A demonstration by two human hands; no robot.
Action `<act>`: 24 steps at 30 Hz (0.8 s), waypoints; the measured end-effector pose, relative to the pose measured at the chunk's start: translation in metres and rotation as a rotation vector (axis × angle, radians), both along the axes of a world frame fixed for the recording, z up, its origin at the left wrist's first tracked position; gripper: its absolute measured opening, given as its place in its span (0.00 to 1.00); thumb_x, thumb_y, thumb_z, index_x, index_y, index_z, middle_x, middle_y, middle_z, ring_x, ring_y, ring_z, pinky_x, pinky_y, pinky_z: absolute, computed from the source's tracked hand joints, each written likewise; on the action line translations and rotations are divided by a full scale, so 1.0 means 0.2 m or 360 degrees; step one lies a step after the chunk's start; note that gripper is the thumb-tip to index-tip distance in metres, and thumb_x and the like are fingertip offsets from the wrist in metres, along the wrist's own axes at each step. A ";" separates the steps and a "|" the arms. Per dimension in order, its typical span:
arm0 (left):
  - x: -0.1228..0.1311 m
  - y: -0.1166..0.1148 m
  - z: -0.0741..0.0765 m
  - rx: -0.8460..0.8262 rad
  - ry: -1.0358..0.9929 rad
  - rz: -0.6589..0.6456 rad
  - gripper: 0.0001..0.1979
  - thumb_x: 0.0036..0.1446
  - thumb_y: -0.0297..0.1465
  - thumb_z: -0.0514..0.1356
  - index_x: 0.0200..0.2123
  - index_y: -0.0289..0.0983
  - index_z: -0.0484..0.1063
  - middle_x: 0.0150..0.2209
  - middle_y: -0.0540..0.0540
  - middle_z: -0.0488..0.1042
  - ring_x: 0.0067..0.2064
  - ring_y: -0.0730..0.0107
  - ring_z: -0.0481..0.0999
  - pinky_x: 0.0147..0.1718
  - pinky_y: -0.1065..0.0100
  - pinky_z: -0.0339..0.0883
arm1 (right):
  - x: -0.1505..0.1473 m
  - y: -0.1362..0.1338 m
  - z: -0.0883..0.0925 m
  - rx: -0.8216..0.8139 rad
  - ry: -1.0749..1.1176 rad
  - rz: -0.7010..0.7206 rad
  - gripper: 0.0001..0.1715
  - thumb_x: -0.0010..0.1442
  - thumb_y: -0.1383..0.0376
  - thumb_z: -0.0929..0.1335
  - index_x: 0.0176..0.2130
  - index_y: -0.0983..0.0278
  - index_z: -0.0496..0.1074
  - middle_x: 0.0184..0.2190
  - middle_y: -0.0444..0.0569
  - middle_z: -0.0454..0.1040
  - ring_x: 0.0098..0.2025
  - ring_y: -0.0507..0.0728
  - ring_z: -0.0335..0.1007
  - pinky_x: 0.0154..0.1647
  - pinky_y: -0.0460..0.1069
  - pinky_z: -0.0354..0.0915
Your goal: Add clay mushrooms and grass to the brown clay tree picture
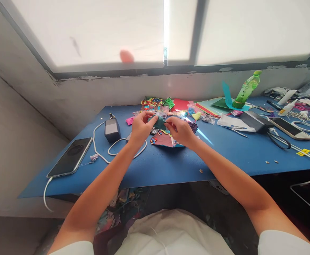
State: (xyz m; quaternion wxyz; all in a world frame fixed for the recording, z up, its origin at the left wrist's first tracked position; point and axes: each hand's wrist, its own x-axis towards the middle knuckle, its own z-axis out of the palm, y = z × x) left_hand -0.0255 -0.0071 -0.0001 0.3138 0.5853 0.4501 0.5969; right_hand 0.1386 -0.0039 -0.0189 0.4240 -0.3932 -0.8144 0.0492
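Observation:
Both my hands hold a small dark green piece (159, 123) between them, above the middle of the blue table; its material is too small to make out. My left hand (142, 125) pinches its left side, thumb on top. On its right edge, the fingers of my right hand (180, 129) are closed. Beneath the hands lies a pinkish-brown card (162, 141) with small colourful bits on it, partly hidden by my hands. A dark purple crinkled bundle (192, 126) sits just beyond my right hand.
A black charger (112, 130) and a phone (70, 157) with white cables lie left. Behind are small colourful packets and coloured paper sheets (181, 105). To the right stand a green bottle (246, 90), a black box (256, 121), another phone (290, 128) and a white glue bottle (287, 107).

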 end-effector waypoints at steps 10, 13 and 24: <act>0.00 0.02 -0.01 -0.0043 -0.0078 -0.0001 0.08 0.47 0.35 0.66 0.25 0.35 0.74 0.25 0.49 0.74 0.29 0.72 0.70 0.31 0.70 0.65 | 0.00 0.02 -0.02 -0.0016 0.0056 -0.0045 0.07 0.61 0.66 0.64 0.31 0.63 0.69 0.27 0.47 0.73 0.28 0.53 0.64 0.31 0.46 0.59; 0.00 0.01 -0.02 -0.0049 -0.0045 -0.0017 0.08 0.49 0.34 0.64 0.24 0.35 0.74 0.24 0.50 0.73 0.28 0.73 0.69 0.30 0.70 0.63 | 0.00 0.02 -0.02 -0.0039 0.0022 -0.0021 0.09 0.61 0.67 0.62 0.30 0.63 0.67 0.26 0.47 0.73 0.27 0.53 0.64 0.31 0.46 0.58; 0.01 0.01 -0.01 -0.0153 -0.0098 -0.0054 0.12 0.44 0.30 0.68 0.19 0.36 0.66 0.20 0.53 0.67 0.24 0.77 0.64 0.26 0.72 0.59 | 0.01 -0.04 0.01 -0.0031 -0.0113 0.0089 0.14 0.62 0.64 0.59 0.25 0.60 0.53 0.21 0.43 0.62 0.25 0.52 0.56 0.27 0.47 0.50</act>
